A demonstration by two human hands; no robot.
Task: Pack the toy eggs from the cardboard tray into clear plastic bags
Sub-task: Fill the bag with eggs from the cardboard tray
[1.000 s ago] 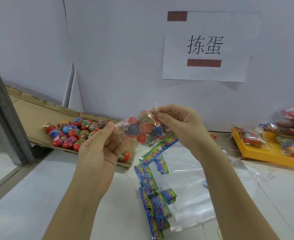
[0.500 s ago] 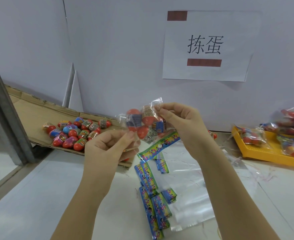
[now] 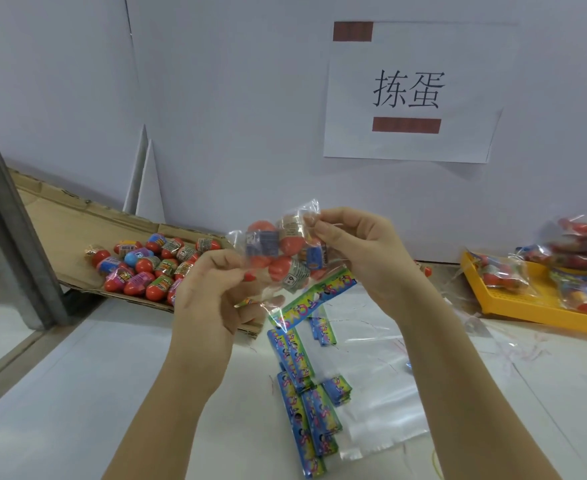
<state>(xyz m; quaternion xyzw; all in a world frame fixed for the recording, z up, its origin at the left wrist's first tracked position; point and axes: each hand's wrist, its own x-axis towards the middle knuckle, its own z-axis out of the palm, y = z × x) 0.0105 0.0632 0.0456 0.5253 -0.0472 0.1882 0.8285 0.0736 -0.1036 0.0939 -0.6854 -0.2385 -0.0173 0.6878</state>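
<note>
A clear plastic bag (image 3: 278,252) holding several red and blue toy eggs hangs in the air in front of me. My right hand (image 3: 358,247) pinches its upper right corner. My left hand (image 3: 212,292) pinches the bag's lower left edge, fingers curled, slightly blurred. A colourful header card (image 3: 316,297) hangs along the bag's lower edge. Behind and to the left, several loose toy eggs (image 3: 146,265) lie on the flat cardboard tray (image 3: 63,220).
Empty clear bags (image 3: 371,382) and several colourful header cards (image 3: 306,403) lie on the white table below my hands. A yellow tray (image 3: 527,303) with filled bags (image 3: 583,251) stands at the right. A metal post (image 3: 5,216) rises at the left. A paper sign (image 3: 409,91) hangs on the wall.
My left hand has dropped from the bag's upper left to its lower left edge. The bag has risen slightly and tilted, with my right hand keeping its hold on the corner.
</note>
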